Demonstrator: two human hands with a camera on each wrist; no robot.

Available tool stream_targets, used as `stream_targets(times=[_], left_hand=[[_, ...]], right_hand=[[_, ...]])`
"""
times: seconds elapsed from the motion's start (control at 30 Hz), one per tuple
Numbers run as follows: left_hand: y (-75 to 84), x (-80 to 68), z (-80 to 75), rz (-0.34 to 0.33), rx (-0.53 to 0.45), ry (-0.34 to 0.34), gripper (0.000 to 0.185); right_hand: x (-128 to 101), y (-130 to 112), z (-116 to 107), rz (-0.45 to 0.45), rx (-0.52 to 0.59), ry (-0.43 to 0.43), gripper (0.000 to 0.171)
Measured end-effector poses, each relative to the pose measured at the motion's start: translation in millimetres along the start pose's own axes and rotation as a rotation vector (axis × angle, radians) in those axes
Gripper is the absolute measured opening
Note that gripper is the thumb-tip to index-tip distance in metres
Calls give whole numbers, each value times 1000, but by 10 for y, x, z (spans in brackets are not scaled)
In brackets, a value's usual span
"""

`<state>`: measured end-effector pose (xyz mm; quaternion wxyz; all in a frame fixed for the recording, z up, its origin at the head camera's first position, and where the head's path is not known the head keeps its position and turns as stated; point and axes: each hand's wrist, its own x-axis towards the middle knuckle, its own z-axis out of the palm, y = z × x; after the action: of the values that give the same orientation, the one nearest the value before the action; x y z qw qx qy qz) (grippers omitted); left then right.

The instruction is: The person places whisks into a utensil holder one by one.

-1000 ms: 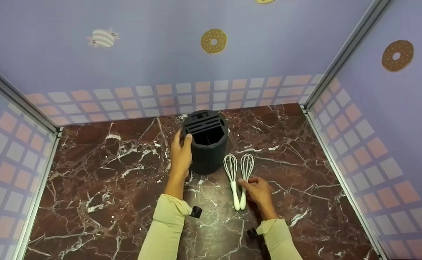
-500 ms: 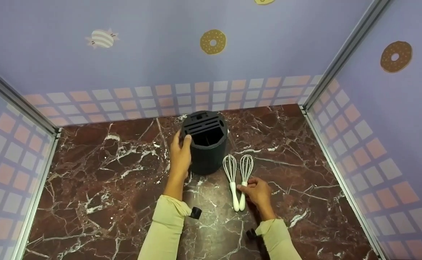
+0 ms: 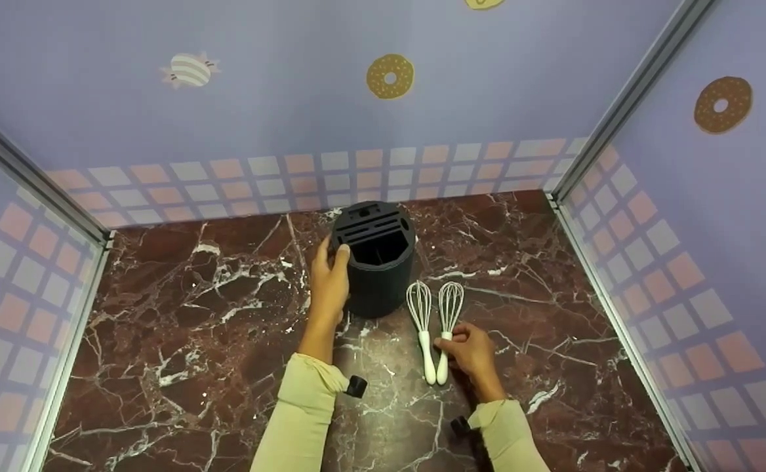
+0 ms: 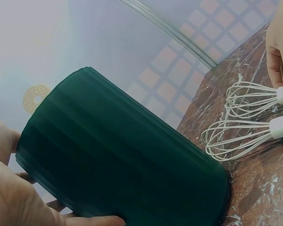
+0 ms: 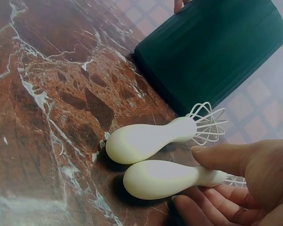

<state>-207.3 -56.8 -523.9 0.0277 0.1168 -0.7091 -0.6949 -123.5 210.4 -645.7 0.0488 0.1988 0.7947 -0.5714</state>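
A dark round utensil holder (image 3: 381,292) stands upright on the marbled table, with slots and a larger divided opening in its top. My left hand (image 3: 328,285) holds its left side, thumb up at the rim and fingers round the wall. Just in front of it two whisks with white handles and wire loops lie side by side, the loops toward the holder. My right hand (image 3: 475,353) pinches the right whisk (image 5: 158,180) at the neck of its handle, between thumb and fingers. Beside it, the left whisk (image 5: 144,141) lies untouched.
The brown marbled table (image 3: 180,367) reaches back to a lilac wall (image 3: 278,98) printed with sweets and checks. More panels close off both sides, with grey metal rails (image 3: 619,111) at the corners. A small black device (image 3: 356,386) sits at the left cuff.
My right thumb has slid down from the wires of the right whisk to the top of its handle. The left hand and the utensil holder stay in place.
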Motion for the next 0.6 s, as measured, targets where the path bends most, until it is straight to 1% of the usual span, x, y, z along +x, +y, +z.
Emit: stream_targets(times=[0.23,0.6], left_hand=[[-6,-4,-1,-16,44,16,58],[-8,7,3,11,26,12,58]], right_hand=[[3,-6,-22,37,66,-36,37],[-15,-9,-51,48,89,-68,37]])
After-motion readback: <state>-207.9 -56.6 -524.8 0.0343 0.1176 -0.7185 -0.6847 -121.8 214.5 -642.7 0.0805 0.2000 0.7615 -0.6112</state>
